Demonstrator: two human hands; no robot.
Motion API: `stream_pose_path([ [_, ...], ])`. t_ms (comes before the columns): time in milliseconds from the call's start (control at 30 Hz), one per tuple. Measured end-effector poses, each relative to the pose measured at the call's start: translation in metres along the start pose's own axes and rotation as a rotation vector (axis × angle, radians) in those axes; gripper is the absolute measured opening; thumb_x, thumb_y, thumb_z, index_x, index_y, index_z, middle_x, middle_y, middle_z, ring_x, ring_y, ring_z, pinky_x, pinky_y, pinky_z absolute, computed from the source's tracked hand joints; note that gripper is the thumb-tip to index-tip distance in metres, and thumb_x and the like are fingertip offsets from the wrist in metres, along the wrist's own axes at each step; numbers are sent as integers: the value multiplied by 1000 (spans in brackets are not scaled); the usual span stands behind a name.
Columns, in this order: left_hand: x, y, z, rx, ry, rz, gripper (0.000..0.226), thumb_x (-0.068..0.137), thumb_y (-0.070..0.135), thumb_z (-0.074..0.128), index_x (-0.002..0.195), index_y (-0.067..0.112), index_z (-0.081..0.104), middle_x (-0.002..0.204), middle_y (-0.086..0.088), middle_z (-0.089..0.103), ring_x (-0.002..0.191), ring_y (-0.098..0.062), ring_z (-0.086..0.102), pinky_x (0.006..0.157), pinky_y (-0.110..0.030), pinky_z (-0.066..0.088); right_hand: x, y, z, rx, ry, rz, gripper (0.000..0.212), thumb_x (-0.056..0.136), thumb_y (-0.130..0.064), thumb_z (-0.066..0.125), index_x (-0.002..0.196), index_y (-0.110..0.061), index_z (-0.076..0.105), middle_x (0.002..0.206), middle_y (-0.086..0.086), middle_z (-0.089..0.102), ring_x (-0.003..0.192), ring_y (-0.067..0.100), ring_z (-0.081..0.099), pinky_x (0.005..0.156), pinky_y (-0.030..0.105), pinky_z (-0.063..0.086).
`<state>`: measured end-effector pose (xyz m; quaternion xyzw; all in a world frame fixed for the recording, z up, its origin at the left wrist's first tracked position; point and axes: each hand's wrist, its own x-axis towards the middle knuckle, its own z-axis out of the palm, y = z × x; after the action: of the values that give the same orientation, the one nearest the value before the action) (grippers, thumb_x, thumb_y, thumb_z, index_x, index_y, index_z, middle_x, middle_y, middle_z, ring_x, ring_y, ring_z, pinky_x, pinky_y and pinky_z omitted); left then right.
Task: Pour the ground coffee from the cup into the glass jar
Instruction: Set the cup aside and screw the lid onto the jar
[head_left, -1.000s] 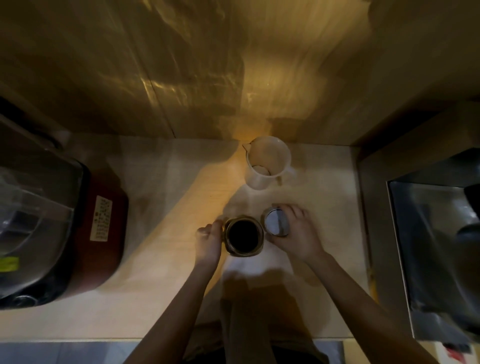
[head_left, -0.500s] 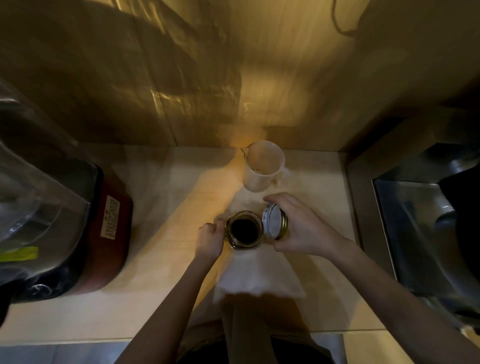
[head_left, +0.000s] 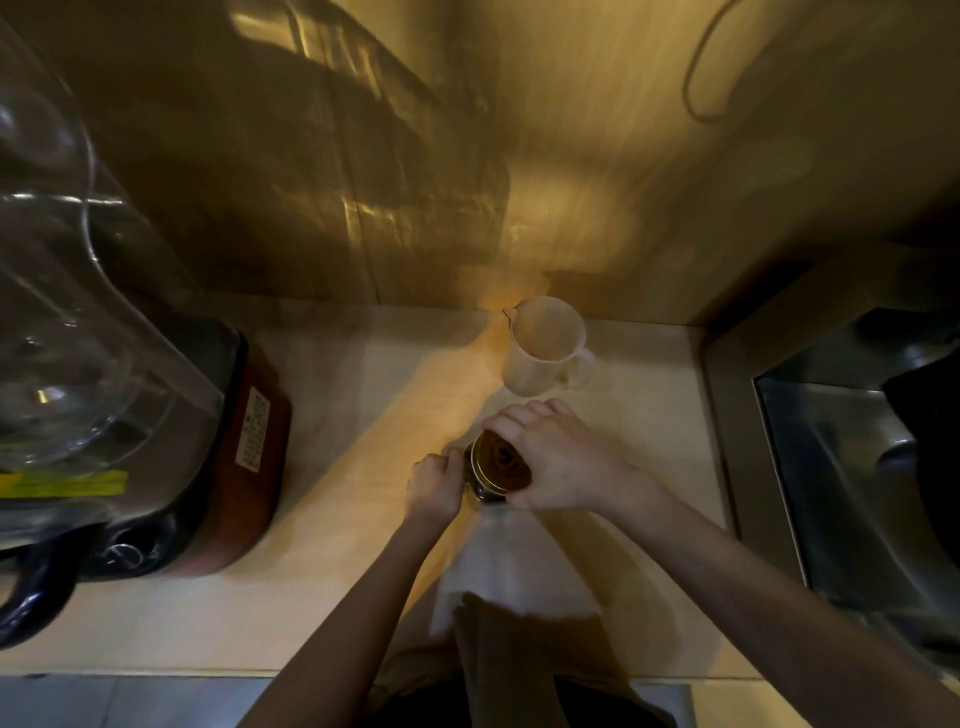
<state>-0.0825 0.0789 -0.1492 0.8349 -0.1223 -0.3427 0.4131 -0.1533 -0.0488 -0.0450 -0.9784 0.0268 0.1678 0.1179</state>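
Glass jar (head_left: 485, 491) stands on the pale table (head_left: 332, 571), the left hand (head_left: 435, 487) curled around its side. The right hand (head_left: 558, 457) clamps the gold lid (head_left: 501, 464) over its mouth. Just behind, the white cup (head_left: 540, 345) stands upright.

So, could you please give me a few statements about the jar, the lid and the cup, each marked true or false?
1. The right hand holds the lid on top of the glass jar. True.
2. The left hand lifts the white cup. False: it steadies the jar's side; the cup stands untouched behind.
3. The cup lies tipped over. False: it stands upright near the wall.
4. The jar stands on a white paper sheet. True.
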Motion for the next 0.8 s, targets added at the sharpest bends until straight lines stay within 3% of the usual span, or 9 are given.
stream_pose_path([
  [200,-3,4,-1,-18,29,3,42,93,25,30,54,18,42,85,-32,65,83,-41,61,73,-43,44,3,-10,-3,-130,-24,63,69,72,-50,67,127,-16,43,125,6,50,113,27,47,101,42,28],
  [467,-4,7,-2,-12,15,-1,41,93,23,29,57,12,43,89,-35,63,87,-42,59,75,-47,43,7,-18,-3,-190,-42,122,66,74,-51,67,126,-19,44,120,11,51,109,31,49,96,45,33],
  [567,-6,6,-2,-23,20,65,34,95,22,29,75,5,50,88,-34,63,87,-43,59,74,-45,42,6,-18,-3,-182,-45,120,66,75,-50,67,128,-19,43,121,11,51,111,31,49,96,45,34],
  [667,-13,1,-6,-134,107,134,23,90,26,38,96,9,52,100,-18,57,101,-37,53,83,-42,42,6,-18,-2,-173,-37,125,69,75,-50,67,132,-22,39,123,9,50,114,30,47,99,45,31],
  [733,-17,-6,-13,-133,20,194,43,77,30,45,118,16,46,121,-6,50,118,-27,46,97,-45,40,6,-18,0,-165,-27,127,71,75,-51,66,133,-24,37,124,8,50,115,29,47,99,45,31],
  [800,-20,-9,-18,76,-105,264,75,66,36,56,135,22,32,139,1,39,131,-18,33,109,-43,28,5,-17,2,-162,-21,132,72,75,-51,66,135,-24,35,125,8,50,114,29,47,98,44,31],
])
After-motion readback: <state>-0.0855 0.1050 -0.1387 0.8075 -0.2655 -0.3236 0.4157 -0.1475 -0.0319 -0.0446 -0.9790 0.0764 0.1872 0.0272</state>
